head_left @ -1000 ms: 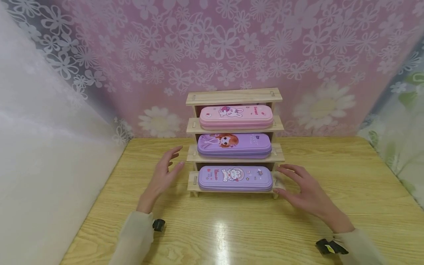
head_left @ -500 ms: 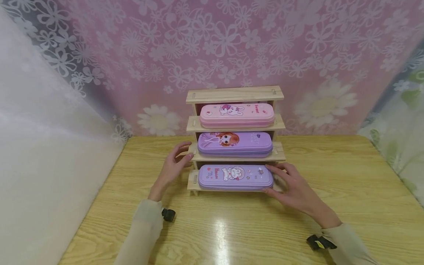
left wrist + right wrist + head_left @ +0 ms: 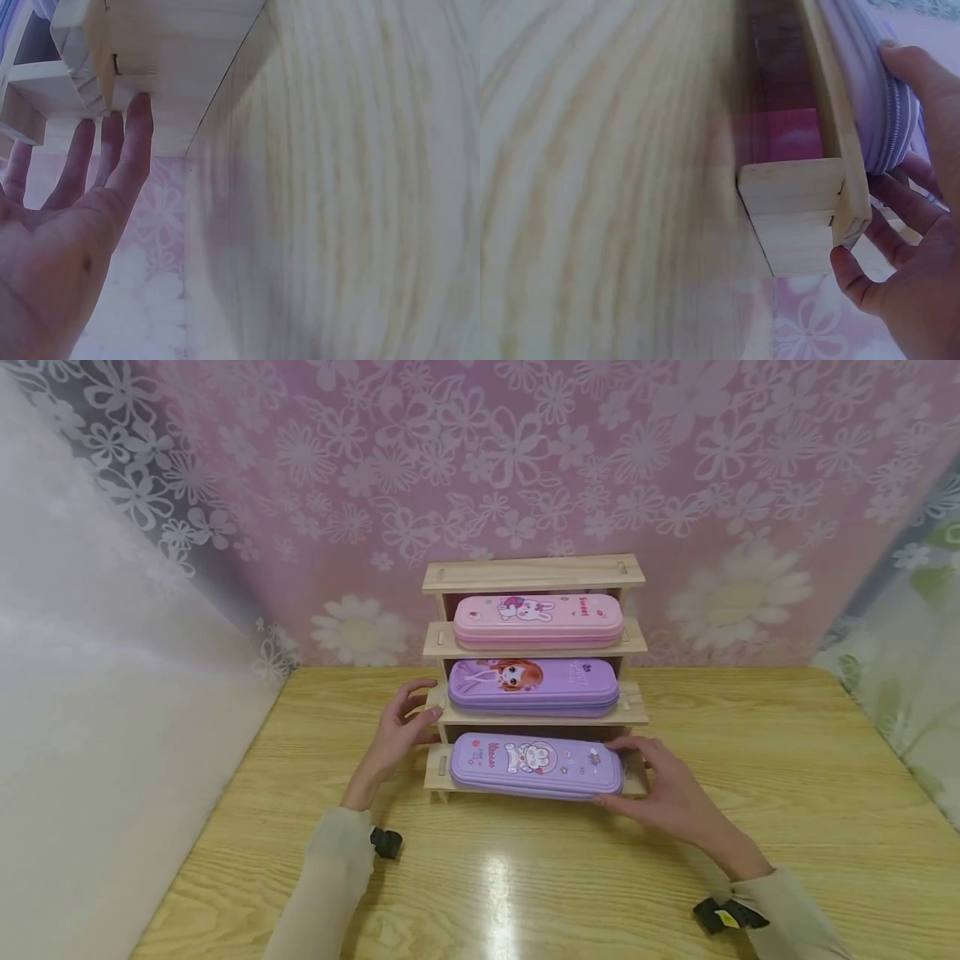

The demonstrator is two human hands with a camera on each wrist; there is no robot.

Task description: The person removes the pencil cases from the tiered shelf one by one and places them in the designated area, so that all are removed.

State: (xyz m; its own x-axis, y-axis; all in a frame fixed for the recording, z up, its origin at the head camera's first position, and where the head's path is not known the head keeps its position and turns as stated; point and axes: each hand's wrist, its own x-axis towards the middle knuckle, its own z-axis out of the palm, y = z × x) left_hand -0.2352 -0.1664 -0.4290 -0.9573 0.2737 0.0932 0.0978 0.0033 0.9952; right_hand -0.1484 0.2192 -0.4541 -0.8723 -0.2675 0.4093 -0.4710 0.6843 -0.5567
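Observation:
A tiered wooden rack (image 3: 534,575) holds three zipped pencil cases. My right hand (image 3: 678,793) pinches the right end of the lowest one, a lilac pencil case (image 3: 536,767) with a cartoon rabbit. In the right wrist view, the thumb (image 3: 907,71) presses near its zipper and the fingers reach beneath and behind. The case sits slightly askew, right end nearer me. My left hand (image 3: 393,731) holds the left end of the middle shelf between thumb and fingers; the left wrist view shows its fingertips (image 3: 139,109) against the wood.
On the upper shelves lie a pink pencil case (image 3: 538,622) with a bunny and a purple pencil case (image 3: 532,687) with a girl's picture. The rack stands on a wood-grain table (image 3: 480,893). Behind it hangs a pink floral curtain (image 3: 517,468).
Both hands have moved inward to the rack. My right hand has taken hold of the lilac pencil case, and its right end has swung slightly toward me. The left hand now touches the shelf.

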